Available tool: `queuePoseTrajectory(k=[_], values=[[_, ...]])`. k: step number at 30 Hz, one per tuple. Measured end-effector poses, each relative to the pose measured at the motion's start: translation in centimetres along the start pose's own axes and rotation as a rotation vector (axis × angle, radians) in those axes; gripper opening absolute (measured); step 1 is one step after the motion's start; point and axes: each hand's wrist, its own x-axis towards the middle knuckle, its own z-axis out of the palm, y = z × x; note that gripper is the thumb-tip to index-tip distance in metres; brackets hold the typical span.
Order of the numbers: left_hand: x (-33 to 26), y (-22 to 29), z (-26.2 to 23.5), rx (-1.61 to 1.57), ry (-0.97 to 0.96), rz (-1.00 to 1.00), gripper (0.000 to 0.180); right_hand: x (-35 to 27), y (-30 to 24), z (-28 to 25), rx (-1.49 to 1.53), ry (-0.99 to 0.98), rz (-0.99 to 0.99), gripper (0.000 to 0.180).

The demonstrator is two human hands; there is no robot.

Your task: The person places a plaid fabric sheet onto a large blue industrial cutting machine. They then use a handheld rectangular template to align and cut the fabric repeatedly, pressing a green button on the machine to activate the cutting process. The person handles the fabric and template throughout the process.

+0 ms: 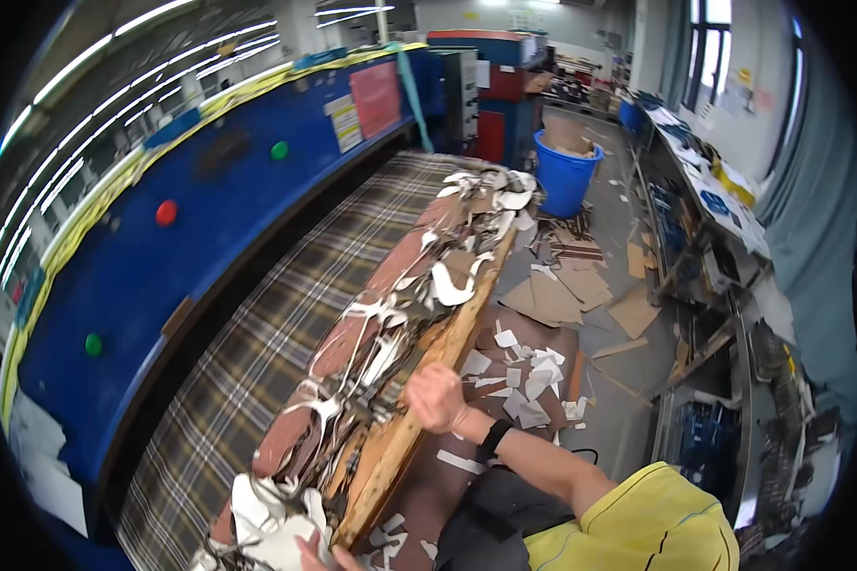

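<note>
My right hand [435, 398] is closed in a fist over the wooden edge board [390, 455] of a long work table. Whatever lies inside its fingers is hidden. At the lower edge of the view, part of my left hand [326, 558] shows with its fingers apart, beside a white cut-out offcut [281, 533]. A long heap of tangled white and brown offcuts [376, 309] runs along the table, over reddish-brown sheet material [352, 333]. Plaid cloth [267, 314] covers the table surface to the left of the heap.
A big blue machine panel [219, 200] with coloured buttons rises along the left. A blue bin [567, 176] holding scraps stands beyond the table. Cardboard pieces [562, 290] and white scraps [533, 381] litter the floor side. Shelving [705, 257] lines the right wall.
</note>
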Motion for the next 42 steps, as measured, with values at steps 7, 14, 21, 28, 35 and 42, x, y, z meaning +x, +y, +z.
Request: queuePoseTrajectory(k=[7,14,21,28,35,42], values=[[3.3,5.4,7.8,0.031,0.045,0.218,0.045,0.0,0.3,-2.5,0.512,0.009,0.167,0.011],[4.6,2.9,11.8,0.564,0.574,0.148,0.038,3.3,27.7,-12.3,0.147,0.458,0.811,0.051],[5.2,-5.1,15.1,0.675,0.664,0.004,0.044,6.8,51.7,-15.4,-0.025,0.230,1.076,0.109],[4.7,4.2,12.6,0.373,0.527,-0.250,0.031,9.1,48.8,-10.3,0.031,0.007,0.795,0.035],[5.3,7.8,12.1,0.238,0.429,-0.233,0.029,8.4,48.8,-10.3,0.095,-0.266,0.887,0.033],[5.2,8.4,12.1,0.101,0.422,-0.215,0.028,17.0,47.9,-17.2,-0.178,-0.504,0.822,0.044]])
